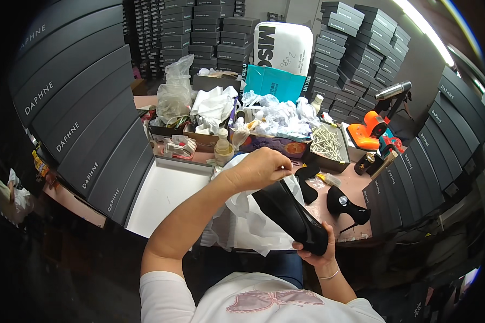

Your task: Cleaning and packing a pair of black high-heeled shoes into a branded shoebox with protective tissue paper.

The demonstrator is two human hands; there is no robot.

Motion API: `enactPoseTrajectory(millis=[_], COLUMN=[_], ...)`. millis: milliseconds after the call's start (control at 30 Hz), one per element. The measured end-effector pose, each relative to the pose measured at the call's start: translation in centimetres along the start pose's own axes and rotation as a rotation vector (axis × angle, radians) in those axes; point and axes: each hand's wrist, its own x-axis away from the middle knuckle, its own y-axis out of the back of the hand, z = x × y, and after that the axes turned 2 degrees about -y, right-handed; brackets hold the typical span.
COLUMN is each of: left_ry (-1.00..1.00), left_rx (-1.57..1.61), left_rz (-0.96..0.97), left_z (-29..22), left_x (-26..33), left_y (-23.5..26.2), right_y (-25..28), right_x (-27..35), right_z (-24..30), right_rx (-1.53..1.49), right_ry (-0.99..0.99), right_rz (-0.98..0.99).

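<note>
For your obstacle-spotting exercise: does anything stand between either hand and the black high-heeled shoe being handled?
Nothing visible does. The right hand grips the black high-heeled shoe at its lower end, and the left hand rests at its upper end, where white tissue paper lies behind and under the shoe.

Glossy black shoe [291,215], white tissue paper [242,220], orange tool [364,134]

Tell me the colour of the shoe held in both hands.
Glossy black high-heeled shoe, seen best in the head view.
</note>
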Motion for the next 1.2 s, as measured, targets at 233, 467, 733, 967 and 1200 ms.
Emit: enactPoseTrajectory(millis=[233,467,733,967,1200], left_ry=[-0.071,-0.022,0.134,0.131,0.024], left_rx=[-0.257,-0.109,0.071,0.088,0.034], left_rz=[-0.076,-0.025,0.094,0.12,0.12], left_z=[-5.3,-1.0,3.2,3.4,0.5], left_x=[1.4,0.2,-2.1,-2.4,-2.3], left_y=[1.8,0.8,-1.2,-1.6,-0.5], right_y=[-0.5,-0.2,-0.5,-0.3,0.1], right_x=[0.7,2.0,1.9,1.8,1.8], right_z=[1.4,0.9,-0.1,0.1,0.6], right_rx=[0.286,-0.024,-0.196,-0.221,-0.205], right_ry=[0.064,0.017,0.012,0.003,-0.003], right_rz=[0.025,0.043,-0.083,-0.048,0.004])
